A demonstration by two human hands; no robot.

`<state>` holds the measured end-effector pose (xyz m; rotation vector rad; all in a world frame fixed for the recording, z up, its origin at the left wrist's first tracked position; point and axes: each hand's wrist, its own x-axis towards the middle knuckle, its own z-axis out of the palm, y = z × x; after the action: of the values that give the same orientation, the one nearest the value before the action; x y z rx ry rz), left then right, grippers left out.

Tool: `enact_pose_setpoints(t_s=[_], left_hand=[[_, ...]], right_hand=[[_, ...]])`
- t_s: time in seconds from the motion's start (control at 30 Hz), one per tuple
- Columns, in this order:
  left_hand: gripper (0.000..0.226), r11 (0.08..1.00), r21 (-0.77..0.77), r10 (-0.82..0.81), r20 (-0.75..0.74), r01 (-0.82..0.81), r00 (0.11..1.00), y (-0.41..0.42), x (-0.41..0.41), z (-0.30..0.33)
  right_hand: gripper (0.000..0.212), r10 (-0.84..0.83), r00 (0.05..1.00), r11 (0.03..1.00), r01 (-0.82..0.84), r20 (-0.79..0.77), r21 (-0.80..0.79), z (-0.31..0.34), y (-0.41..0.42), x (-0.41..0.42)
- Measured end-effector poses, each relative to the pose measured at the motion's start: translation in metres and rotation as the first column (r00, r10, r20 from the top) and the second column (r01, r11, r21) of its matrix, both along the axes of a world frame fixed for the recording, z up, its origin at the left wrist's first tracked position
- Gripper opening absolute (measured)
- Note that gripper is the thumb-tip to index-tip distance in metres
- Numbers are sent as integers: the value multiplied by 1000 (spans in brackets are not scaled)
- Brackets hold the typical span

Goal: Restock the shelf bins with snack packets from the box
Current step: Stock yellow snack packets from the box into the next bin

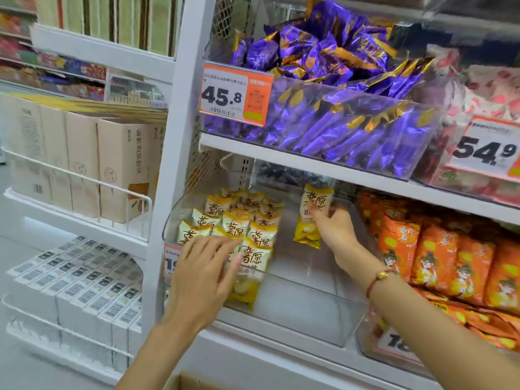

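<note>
Right hand (pixel 333 229) pinching upright yellow packet (pixel 311 218) inside clear bin (pixel 309 313). Left hand (pixel 205 266) apart, fingers straight, resting on stacked packets (pixel 239 226).

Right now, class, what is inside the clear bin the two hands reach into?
The clear bin holds white-and-yellow snack packets stacked at its left. The right hand pinches one more packet upright. The left hand covers some front packets.
</note>
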<state>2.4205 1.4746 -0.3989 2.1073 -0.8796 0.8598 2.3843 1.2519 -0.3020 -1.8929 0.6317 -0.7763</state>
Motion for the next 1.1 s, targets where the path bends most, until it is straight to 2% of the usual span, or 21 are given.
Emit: enact_pose_setpoints(t_s=[0.07, 0.2, 0.27, 0.4, 0.47, 0.57, 0.77, 0.9, 1.03, 1.1], left_hand=[[45, 1000, 2, 3, 57, -3, 998, 0, 1, -6], [39, 1000, -4, 6, 89, -5, 996, 1, 2, -9], [37, 1000, -21, 7, 102, -4, 995, 1, 4, -12], [38, 999, -49, 25, 111, -19, 993, -2, 5, -13], [40, 998, -52, 41, 101, -36, 994, -4, 4, -13], [43, 997, -54, 60, 93, -55, 994, -5, 4, -16], [47, 997, -56, 52, 68, -48, 996, -6, 2, -16], [46, 997, -58, 50, 84, -45, 995, -6, 3, -16], [38, 997, -68, 39, 81, -33, 996, -6, 3, -15], [36, 998, -51, 31, 67, -28, 997, -4, 2, -13]], right_hand=[[57, -29, 996, 999, 26, -89, -31, -10, -22, 25], [76, -8, 981, 1000, 11, -193, 13, -43, -67, 82], [68, -7, 981, 1000, 10, -193, 15, -44, -60, 88], [53, -66, 958, 993, 35, -279, -115, -50, -53, 87], [56, -43, 962, 994, 14, -268, -111, -56, -54, 86], [73, -18, 966, 999, 7, -257, -46, -64, -55, 86], [59, -35, 969, 998, 23, -246, -52, -69, -57, 90], [58, -23, 949, 992, -17, -315, -124, -69, -57, 89], [72, -35, 884, 959, -101, -467, -264, -56, -44, 72], [72, 11, 869, 927, -195, -495, -322, -46, -34, 55]])
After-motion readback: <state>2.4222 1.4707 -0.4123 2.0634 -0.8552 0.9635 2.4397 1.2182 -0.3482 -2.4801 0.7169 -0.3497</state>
